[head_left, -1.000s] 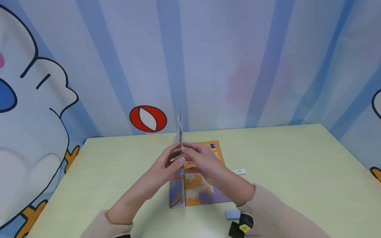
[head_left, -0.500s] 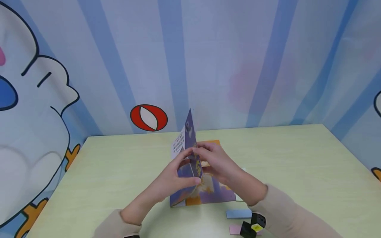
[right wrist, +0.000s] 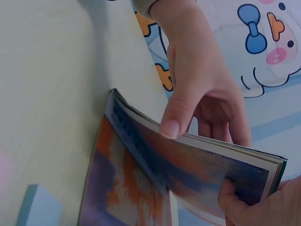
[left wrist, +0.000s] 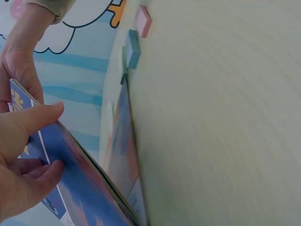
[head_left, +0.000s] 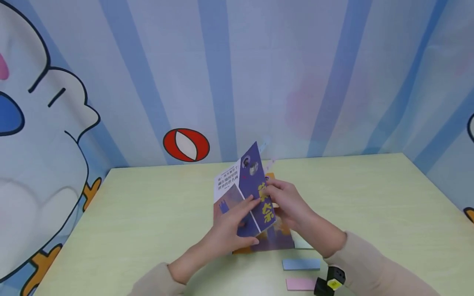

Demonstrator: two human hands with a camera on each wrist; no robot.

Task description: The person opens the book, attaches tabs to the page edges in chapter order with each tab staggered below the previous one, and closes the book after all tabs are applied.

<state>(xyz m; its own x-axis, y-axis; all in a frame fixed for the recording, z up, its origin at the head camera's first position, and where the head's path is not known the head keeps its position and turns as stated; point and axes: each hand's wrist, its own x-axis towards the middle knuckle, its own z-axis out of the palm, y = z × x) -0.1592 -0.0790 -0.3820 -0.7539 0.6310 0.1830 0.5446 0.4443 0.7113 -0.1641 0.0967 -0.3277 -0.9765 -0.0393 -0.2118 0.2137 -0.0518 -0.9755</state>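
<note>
A paperback book (head_left: 226, 177) with a purple cover and yellow lettering stands partly open, its raised part leaning right over an orange and purple page (right wrist: 134, 188) on the table. My left hand (head_left: 225, 231) holds the raised part, fingers spread on the cover and thumb at the near edge. At the free edge, my right hand (head_left: 293, 207) pinches cover and pages together; its thumb presses the inner page in the right wrist view and its other fingers are hidden behind the book. Pale translucent tabs (head_left: 269, 165) stick out beyond the book's far edge.
A pale green pad (head_left: 303, 243) lies partly under the right forearm, beside the book. Nearer the front are a blue pad (head_left: 301, 264) and a pink pad (head_left: 299, 284). A black device (head_left: 329, 280) with a yellow face sits at my right sleeve. A striped cloth wall (head_left: 270, 82) rises behind the table.
The raised part of the book has swung from upright over to the right, showing its purple cover. Both hands have moved right with it, and the pads near the front are less covered.
</note>
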